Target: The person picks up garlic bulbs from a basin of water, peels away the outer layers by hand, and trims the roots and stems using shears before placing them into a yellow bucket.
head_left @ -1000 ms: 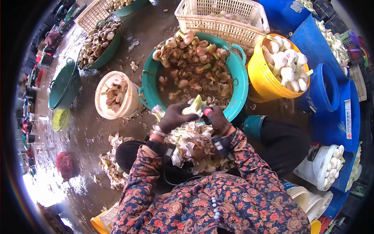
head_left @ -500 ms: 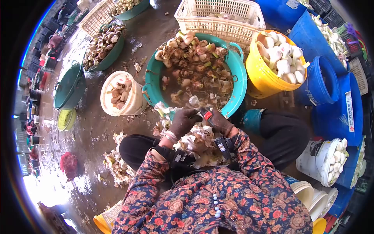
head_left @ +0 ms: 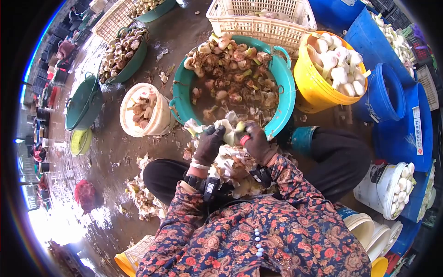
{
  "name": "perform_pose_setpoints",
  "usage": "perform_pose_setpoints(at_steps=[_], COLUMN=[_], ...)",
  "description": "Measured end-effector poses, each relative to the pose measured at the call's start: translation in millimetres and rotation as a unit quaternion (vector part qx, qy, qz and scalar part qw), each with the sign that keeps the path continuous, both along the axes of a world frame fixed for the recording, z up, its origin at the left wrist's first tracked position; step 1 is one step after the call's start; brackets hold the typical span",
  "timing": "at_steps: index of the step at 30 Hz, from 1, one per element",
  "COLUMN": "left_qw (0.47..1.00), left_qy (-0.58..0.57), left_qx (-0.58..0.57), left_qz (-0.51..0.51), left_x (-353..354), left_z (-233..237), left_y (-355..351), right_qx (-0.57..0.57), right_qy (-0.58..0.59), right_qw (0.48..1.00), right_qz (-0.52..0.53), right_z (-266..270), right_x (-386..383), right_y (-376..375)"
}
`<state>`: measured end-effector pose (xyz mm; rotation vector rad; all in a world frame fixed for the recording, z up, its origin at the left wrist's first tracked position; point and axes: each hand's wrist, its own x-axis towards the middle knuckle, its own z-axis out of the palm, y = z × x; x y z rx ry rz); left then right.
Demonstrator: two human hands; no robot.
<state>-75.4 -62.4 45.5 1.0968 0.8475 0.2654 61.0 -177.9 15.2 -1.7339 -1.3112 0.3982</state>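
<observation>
Gloved in dark fabric, my left hand (head_left: 209,146) is closed on a pale garlic bulb (head_left: 229,133) at the near rim of the teal tub (head_left: 285,92). My right hand (head_left: 257,144), also gloved, is closed beside it, against the bulb's greenish stem (head_left: 240,125). A small red-handled tool (head_left: 245,140) shows in my right fist; its blade or tip is hidden. Below both hands lies a heap of papery garlic skins (head_left: 230,166). Inside the tub, unpeeled garlic bulbs (head_left: 235,55) are piled at the far side, with murky water and loose skins nearer me.
A yellow bucket (head_left: 302,87) of peeled garlic stands right of the tub, beside a blue bucket (head_left: 401,99). On the left are a white bucket (head_left: 161,122) and a green basin (head_left: 134,69) of bulbs. Behind the tub sits a cream crate (head_left: 258,27). Skins litter the wet floor.
My hands have moved slightly apart, and a pale bulb with a greenish stem now shows between them. The red tool has turned and sits lower in my right hand.
</observation>
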Motion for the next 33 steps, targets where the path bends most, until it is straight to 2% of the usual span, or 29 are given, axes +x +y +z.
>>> perform_pose_setpoints(at_steps=[1, 2, 3, 4, 6, 7, 8, 9, 11, 12, 13, 14, 15, 16, 17, 18, 19, 20, 21, 22, 23, 25, 26, 27, 28, 29, 30, 31, 33], left_qw=[1.000, 0.999, 0.994, 0.989, 0.983, 0.983, 0.988, 0.981, 0.965, 0.946, 0.918, 0.850, 0.816, 0.796, 0.784, 0.808, 0.826, 0.825, 0.802, 0.778, 0.778, 0.859, 0.860, 0.909, 0.945, 0.945, 0.943, 0.950, 0.946], left_qy=[-0.017, -0.034, -0.085, -0.099, -0.099, -0.068, -0.074, -0.119, -0.158, -0.056, 0.006, 0.069, 0.112, 0.173, 0.243, 0.228, 0.225, 0.224, 0.239, 0.252, 0.251, 0.270, 0.264, 0.218, 0.172, 0.175, 0.176, 0.109, 0.046], left_qx=[0.013, 0.025, 0.052, 0.056, 0.014, -0.013, -0.064, -0.057, -0.093, -0.129, 0.039, 0.206, 0.201, 0.303, 0.381, 0.436, 0.449, 0.450, 0.488, 0.525, 0.524, 0.316, 0.317, 0.232, 0.143, 0.142, 0.139, 0.182, 0.238], left_qz=[-0.002, -0.004, -0.051, -0.094, -0.155, -0.171, -0.121, -0.142, -0.189, -0.291, -0.394, -0.480, -0.531, -0.495, -0.427, -0.325, -0.258, -0.258, -0.248, -0.238, -0.239, -0.298, -0.299, -0.270, -0.239, -0.238, -0.246, -0.229, -0.213], left_x=[-4.5, -9.6, -17.3, -21.5, -33.2, -39.7, -45.9, -52.0, -68.4, -73.7, -66.5, -54.9, -36.4, -27.6, -19.0, -5.2, 10.4, 18.9, 25.4, 29.8, 33.0, 43.9, 52.7, 56.9, 58.5, 59.7, 60.1, 60.5, 59.0], left_z=[2.1, 1.9, -5.3, 3.8, 27.6, 53.6, 59.6, 56.5, 52.6, 54.7, 47.8, 46.0, 42.4, 21.1, -11.2, -30.3, -56.7, -83.9, -112.6, -139.5, -168.4, -208.8, -195.6, -167.0, -150.8, -152.3, -138.5, -109.8, -83.1], left_y=[1.1, 2.4, 5.0, 4.5, 2.1, 2.5, 0.9, 9.0, 30.7, 50.4, 58.0, 65.5, 73.2, 81.5, 96.3, 108.7, 124.2, 138.6, 151.3, 159.8, 166.2, 174.8, 167.9, 148.5, 134.3, 129.4, 118.4, 101.1, 74.4], right_qx=[0.007, 0.013, -0.034, -0.045, -0.002, 0.029, 0.061, 0.034, 0.039, 0.045, -0.021, -0.024, -0.043, -0.059, -0.011, 0.039, 0.095, 0.114, 0.226, 0.231, 0.244, 0.208, 0.159, 0.061, 0.044, -0.060, -0.072, -0.203, -0.202], right_qy=[0.268, 0.515, 0.606, 0.649, 0.778, 0.700, 0.611, 0.816, 0.815, 0.812, 0.805, 0.806, 0.691, 0.553, 0.670, 0.771, 0.779, 0.766, 0.782, 0.837, 0.793, 0.706, 0.653, 0.544, 0.499, 0.316, 0.124, 0.070, 0.066], right_qw=[0.960, 0.844, 0.773, 0.740, 0.607, 0.698, 0.778, 0.564, 0.566, 0.570, 0.571, 0.569, 0.709, 0.826, 0.737, 0.631, 0.600, 0.607, 0.574, 0.486, 0.558, 0.674, 0.732, 0.822, 0.844, 0.927, 0.973, 0.955, 0.948], right_qz=[-0.077, -0.150, -0.186, -0.171, -0.161, -0.148, -0.133, -0.125, -0.123, -0.117, -0.160, -0.158, -0.131, -0.098, -0.089, -0.079, -0.154, -0.177, -0.089, 0.101, 0.030, -0.065, -0.115, -0.155, -0.193, -0.192, -0.183, -0.203, -0.235], right_z=[-4.2, -8.3, -11.6, -32.4, 7.7, -42.5, -27.8, -9.2, -39.0, -57.0, -64.7, -57.0, -48.6, -42.4, -64.6, -87.7, -63.9, 0.0, 25.0, 40.2, 63.8, 66.9, 46.4, 10.5, -16.3, -41.5, -93.4, -68.8, -62.8], right_x=[2.1, 5.5, 11.8, 17.2, 19.6, 27.6, 27.6, 32.5, 40.2, 45.7, 49.8, 48.9, 47.7, 47.8, 59.7, 77.1, 88.8, 111.2, 137.9, 169.3, 171.5, 164.4, 152.7, 138.4, 116.2, 95.3, 81.4, 65.0, 40.6], right_y=[5.2, 7.7, 4.3, 2.6, 4.4, 4.4, 15.2, 5.7, 1.8, 0.0, 3.5, 7.9, 9.8, 13.4, 25.8, 43.1, 61.7, 81.4, 94.9, 92.4, 95.5, 96.0, 95.4, 85.7, 81.0, 71.3, 58.7, 55.6, 55.4])
